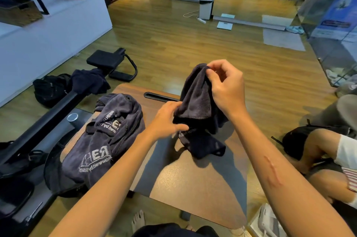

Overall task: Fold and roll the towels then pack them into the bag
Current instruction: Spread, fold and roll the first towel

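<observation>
A dark navy towel (197,105) hangs crumpled above the small brown table (202,188). My right hand (226,86) pinches its top corner, lifted high. My left hand (168,120) grips a lower edge of the same towel; the towel's bottom end rests on the table. A heap of navy towels with white lettering (108,140) lies on the table's left side. Another navy towel (87,82) is draped over a black frame on the floor to the left. A black bag (49,89) sits on the floor beside it.
A black exercise machine rail (48,113) runs along the left. A second person's bare legs (324,159) and a black backpack (295,140) are at the right. My bare foot (138,221) shows under the table. Wooden floor stretches ahead.
</observation>
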